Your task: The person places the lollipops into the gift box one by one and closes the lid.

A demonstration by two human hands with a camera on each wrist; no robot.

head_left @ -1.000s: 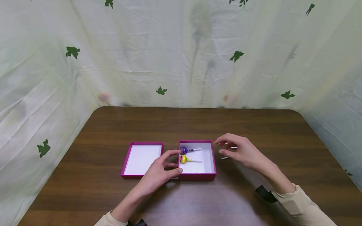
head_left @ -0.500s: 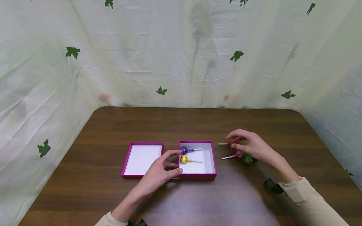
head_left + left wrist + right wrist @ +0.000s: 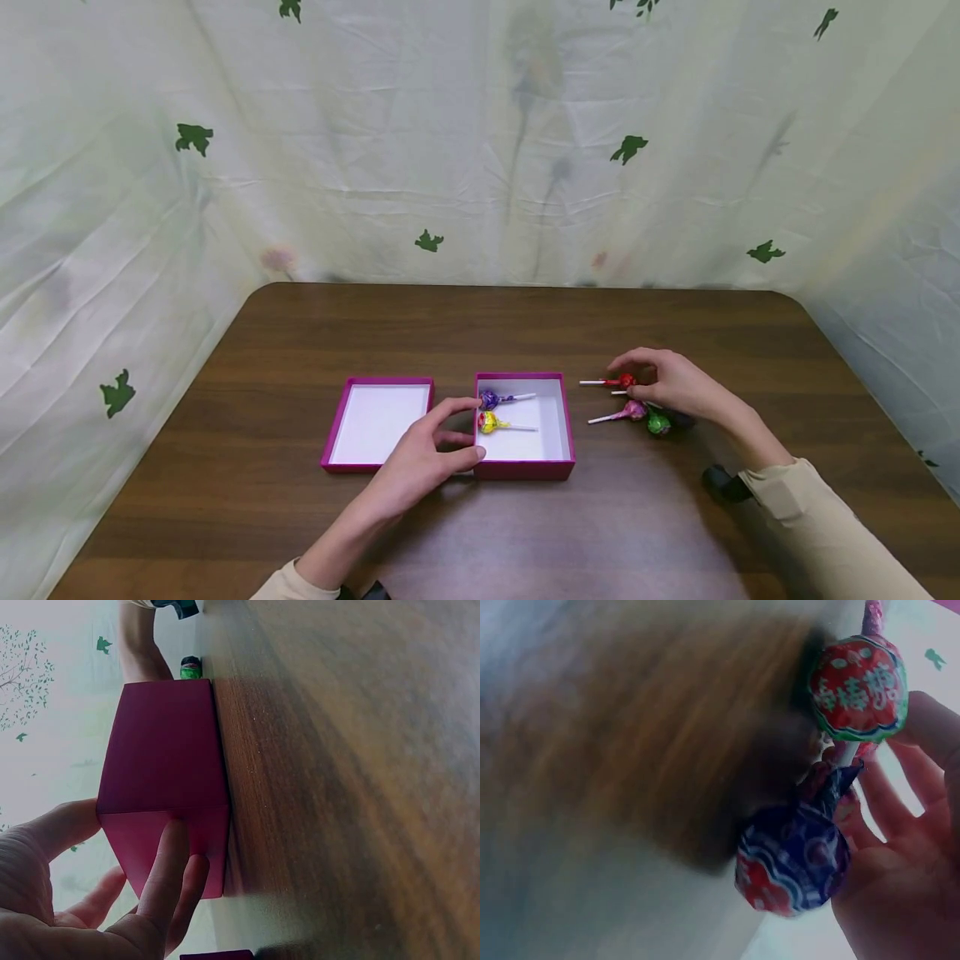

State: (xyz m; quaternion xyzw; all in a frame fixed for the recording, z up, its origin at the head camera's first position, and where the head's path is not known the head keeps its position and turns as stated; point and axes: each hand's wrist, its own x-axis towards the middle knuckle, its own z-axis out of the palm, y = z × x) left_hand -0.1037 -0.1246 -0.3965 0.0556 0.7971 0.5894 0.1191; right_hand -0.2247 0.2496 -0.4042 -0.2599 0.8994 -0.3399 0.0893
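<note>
My left hand (image 3: 427, 454) rests on the left side of an open magenta box (image 3: 525, 471), fingertips at its rim and wall. In the left wrist view, two extended fingers touch the box wall (image 3: 161, 750). Inside the box lie a purple lollipop (image 3: 489, 400) and a yellow lollipop (image 3: 491, 422). My right hand (image 3: 675, 385) is over the loose lollipops, thumb and fingers parted about the head of a red lollipop (image 3: 626, 381). Beside it lie a pink lollipop (image 3: 634, 410), a green lollipop (image 3: 659, 423) and a dark blue lollipop (image 3: 791, 859), partly hidden by the hand in the head view.
The magenta lid (image 3: 378, 425), white inside, lies left of the box with its inside up. Everything lies on a brown wooden table (image 3: 480, 333). A pale curtain (image 3: 480, 167) with green leaf shapes surrounds the table's far side and flanks.
My right hand has moved right from beside the box to the loose lollipops, which came into view as it shifted. The left hand and the box have stayed put.
</note>
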